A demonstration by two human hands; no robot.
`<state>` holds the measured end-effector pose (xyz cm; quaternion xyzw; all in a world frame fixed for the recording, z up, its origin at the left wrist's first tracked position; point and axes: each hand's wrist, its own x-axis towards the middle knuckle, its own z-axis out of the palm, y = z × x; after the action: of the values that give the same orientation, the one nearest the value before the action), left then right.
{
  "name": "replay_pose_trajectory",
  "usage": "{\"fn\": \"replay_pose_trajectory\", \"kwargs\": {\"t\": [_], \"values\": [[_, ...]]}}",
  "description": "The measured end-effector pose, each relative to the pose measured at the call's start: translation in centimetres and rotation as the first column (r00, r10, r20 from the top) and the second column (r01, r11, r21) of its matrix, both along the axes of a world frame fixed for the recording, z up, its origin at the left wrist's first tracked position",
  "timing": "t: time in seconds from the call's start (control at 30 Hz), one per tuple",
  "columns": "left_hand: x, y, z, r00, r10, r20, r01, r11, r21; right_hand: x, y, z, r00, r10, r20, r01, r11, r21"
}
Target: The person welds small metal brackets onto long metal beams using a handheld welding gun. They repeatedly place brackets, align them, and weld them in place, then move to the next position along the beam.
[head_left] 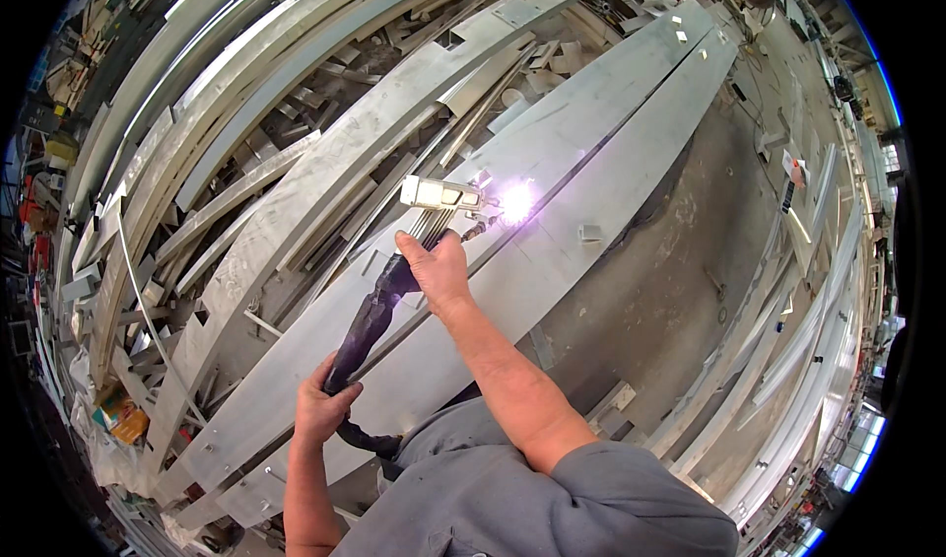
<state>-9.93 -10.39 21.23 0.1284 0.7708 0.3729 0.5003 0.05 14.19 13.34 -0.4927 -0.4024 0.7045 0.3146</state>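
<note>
My right hand [439,269] is closed round the grip of a handheld welding gun [441,194] with a pale, boxy head. A dazzling white-violet weld glow [515,202] burns at its tip and hides the exact contact point. Lower down, my left hand [323,401] wraps round the gun's thick black-sheathed cable [367,326], which curves back toward my waist. Beneath the gun lie two long silver-grey metal panels, a left one [552,123] and a right one [552,271], with a dark narrow gap between them. A small metal bracket piece [589,233] sits on the right panel.
Long curved metal beams [325,177] run along the left, with scattered offcuts [567,59] among them. Brown floor [680,251] shows right of the panels. Further right lie more long metal strips [788,350]. An orange-yellow package [123,416] rests at the lower left.
</note>
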Motion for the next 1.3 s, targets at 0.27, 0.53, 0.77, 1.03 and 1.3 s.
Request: {"fn": "replay_pose_trajectory", "kwargs": {"t": [0.27,0.53,0.77,1.03,1.3], "values": [[0.1,0.1,0.4,0.999,-0.029,-0.018,0.029,1.0,-0.001,0.1,0.0,1.2,0.999,-0.005,0.042,0.008,0.997,-0.073],[0.4,0.1,1.0,0.997,-0.048,-0.054,0.046,0.999,-0.027,0.4,-0.2,1.4,0.999,0.012,0.038,-0.01,0.998,-0.057],[0.6,-0.5,1.1,0.997,-0.029,-0.077,0.028,1.0,-0.014,0.4,-0.6,1.7,1.0,0.014,0.019,-0.013,0.997,-0.076],[0.8,-1.0,1.0,0.995,-0.039,-0.092,0.039,0.999,0.004,0.5,-1.1,1.1,0.999,0.013,0.039,-0.012,0.999,-0.043],[1.0,-1.4,1.2,0.994,-0.028,-0.109,0.028,1.0,-0.005,0.5,-1.5,1.3,1.0,0.028,0.012,-0.028,0.998,-0.059]]}}
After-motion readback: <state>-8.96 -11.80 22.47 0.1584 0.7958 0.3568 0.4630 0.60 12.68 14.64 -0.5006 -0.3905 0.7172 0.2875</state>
